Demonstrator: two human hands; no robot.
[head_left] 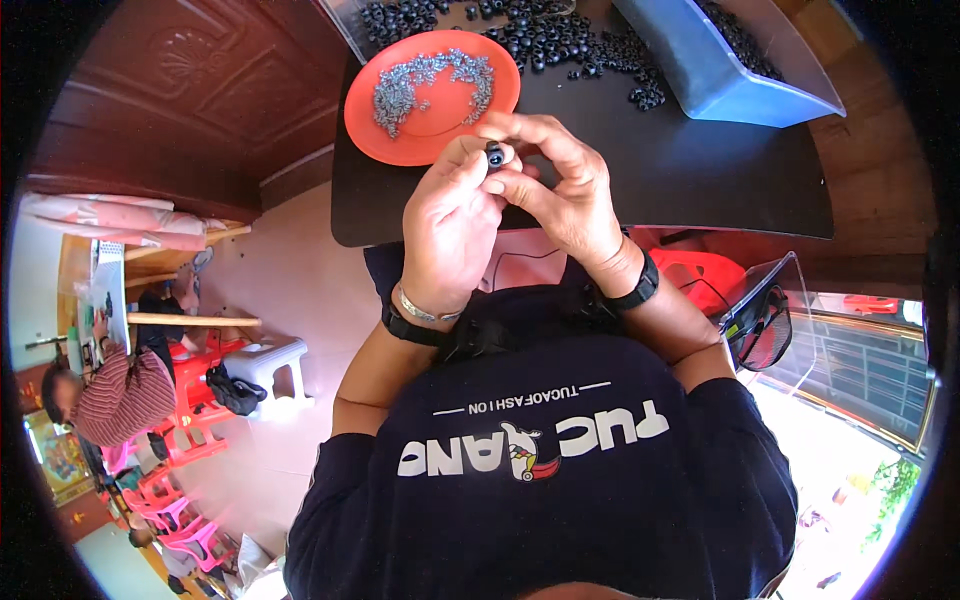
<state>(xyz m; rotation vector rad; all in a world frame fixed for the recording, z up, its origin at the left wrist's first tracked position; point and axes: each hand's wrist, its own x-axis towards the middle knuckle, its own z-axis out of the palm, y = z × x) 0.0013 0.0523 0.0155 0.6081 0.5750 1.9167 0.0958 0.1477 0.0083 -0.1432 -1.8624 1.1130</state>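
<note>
Right in close, my left hand (450,225) and my right hand (560,190) are pressed together over the near edge of the black table (700,180), fingertips meeting. Pinched between them sits one small black ring-shaped part (495,154), dark and glossy, with a pale glint at its middle. Both hands are curled tight, thumbs and forefingers closed on that single piece; the other fingers fold in behind. It's too small for me to call a long axis, but its round face looks up toward me. A silver bracelet (425,310) and a dark band ride my left wrist, a black watch strap (640,285) my right.

Just beyond my fingertips is one orange plate (370,120), with small silvery metal pieces (430,80) strewn in a loose loop, too many to count. Further back, a heap of black rings (560,45) spreads across the table, dozens at least. To the right stands one blue bin (720,80) with more dark pieces inside.
</note>
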